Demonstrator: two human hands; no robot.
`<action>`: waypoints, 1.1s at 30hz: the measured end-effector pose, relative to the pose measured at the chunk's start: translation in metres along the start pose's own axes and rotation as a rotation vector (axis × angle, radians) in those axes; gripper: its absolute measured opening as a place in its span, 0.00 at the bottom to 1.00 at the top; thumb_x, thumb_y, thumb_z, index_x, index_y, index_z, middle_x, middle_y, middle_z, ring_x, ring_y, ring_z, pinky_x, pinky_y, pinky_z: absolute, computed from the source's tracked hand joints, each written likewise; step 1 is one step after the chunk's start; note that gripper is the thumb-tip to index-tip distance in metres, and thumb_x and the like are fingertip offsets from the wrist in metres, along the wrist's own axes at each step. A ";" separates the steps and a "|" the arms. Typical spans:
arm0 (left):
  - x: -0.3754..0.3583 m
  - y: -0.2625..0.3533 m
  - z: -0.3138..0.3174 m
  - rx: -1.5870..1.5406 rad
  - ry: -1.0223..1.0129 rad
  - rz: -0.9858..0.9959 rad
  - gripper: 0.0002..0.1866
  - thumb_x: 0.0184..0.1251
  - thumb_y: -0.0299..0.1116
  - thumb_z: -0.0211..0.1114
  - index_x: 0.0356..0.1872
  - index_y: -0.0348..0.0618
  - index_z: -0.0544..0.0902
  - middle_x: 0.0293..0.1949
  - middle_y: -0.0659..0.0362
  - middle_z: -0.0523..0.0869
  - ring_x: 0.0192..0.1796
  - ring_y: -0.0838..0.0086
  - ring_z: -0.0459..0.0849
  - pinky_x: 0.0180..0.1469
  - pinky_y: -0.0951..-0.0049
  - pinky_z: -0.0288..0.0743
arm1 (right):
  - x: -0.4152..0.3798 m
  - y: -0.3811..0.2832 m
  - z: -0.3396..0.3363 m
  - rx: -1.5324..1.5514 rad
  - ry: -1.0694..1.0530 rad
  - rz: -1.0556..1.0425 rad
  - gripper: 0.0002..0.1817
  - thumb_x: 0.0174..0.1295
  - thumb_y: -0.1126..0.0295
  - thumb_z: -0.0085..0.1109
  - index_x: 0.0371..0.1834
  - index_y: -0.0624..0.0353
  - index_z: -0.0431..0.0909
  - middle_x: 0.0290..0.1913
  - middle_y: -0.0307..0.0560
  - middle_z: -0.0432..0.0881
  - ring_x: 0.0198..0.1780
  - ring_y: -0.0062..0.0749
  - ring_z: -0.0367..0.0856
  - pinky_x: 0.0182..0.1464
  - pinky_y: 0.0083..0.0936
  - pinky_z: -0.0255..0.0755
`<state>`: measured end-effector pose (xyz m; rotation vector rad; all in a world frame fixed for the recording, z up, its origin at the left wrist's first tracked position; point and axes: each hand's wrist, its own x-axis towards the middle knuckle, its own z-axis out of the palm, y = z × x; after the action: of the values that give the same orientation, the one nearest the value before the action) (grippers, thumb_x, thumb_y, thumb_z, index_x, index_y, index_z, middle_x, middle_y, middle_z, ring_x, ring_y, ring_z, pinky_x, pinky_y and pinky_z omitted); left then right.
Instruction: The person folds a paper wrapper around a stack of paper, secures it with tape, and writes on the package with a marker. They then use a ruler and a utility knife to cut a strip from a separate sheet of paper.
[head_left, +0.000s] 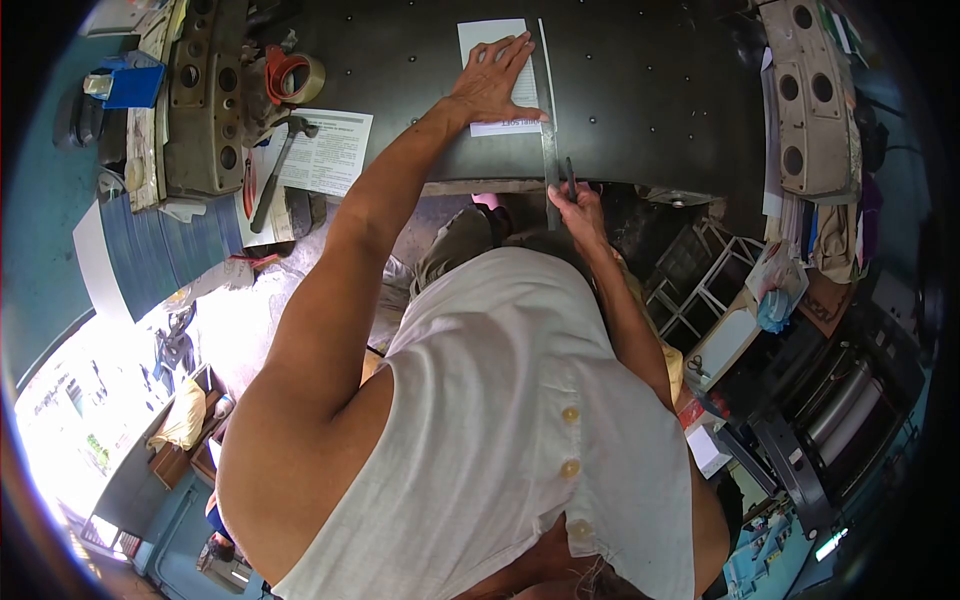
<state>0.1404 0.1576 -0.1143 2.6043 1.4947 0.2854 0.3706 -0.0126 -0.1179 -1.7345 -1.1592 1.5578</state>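
Note:
My left hand point(492, 85) lies flat with its fingers spread on a sheaf of printed white paper point(490, 32). Its thumb reaches the edge of a metal ruler point(549, 150), which lies along the paper's right side and sticks out past the table's front edge. A narrow white paper strip point(545, 50) shows just right of the ruler. Near that front edge, my right hand point(580, 213) is closed around a slim dark knife-like tool point(571, 178) pointing away from me. The tool's lower part is hidden in the fingers, beside the ruler's near end.
On the dark table point(650, 100), a hammer point(278, 170) rests over printed sheets point(335, 150) at left, below a red tape dispenser point(290, 75). Metal blocks with round holes point(205, 100) flank the left side. A white wire rack point(700, 275) stands low at right.

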 end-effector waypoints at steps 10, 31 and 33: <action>0.000 0.001 -0.003 -0.028 0.004 0.006 0.66 0.44 0.82 0.60 0.76 0.37 0.57 0.78 0.53 0.55 0.79 0.60 0.52 0.77 0.52 0.45 | 0.001 0.002 -0.001 -0.059 -0.001 -0.039 0.15 0.62 0.60 0.69 0.29 0.59 0.77 0.26 0.37 0.74 0.27 0.20 0.73 0.30 0.25 0.66; 0.032 0.021 -0.044 0.009 -0.316 -0.129 0.72 0.31 0.70 0.78 0.76 0.35 0.54 0.77 0.51 0.56 0.78 0.53 0.52 0.71 0.27 0.47 | 0.158 -0.153 0.013 -0.693 0.374 -0.487 0.15 0.64 0.65 0.54 0.47 0.64 0.81 0.36 0.70 0.84 0.43 0.67 0.83 0.51 0.53 0.76; 0.032 0.022 -0.041 -0.002 -0.323 -0.146 0.73 0.31 0.70 0.78 0.76 0.35 0.53 0.78 0.51 0.54 0.79 0.53 0.51 0.71 0.27 0.47 | 0.158 -0.154 0.013 -0.748 0.331 -0.527 0.15 0.61 0.68 0.55 0.46 0.67 0.81 0.35 0.71 0.84 0.42 0.67 0.84 0.51 0.52 0.77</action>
<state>0.1650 0.1748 -0.0666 2.3788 1.5500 -0.1426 0.3147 0.1967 -0.0724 -1.7893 -1.9575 0.5156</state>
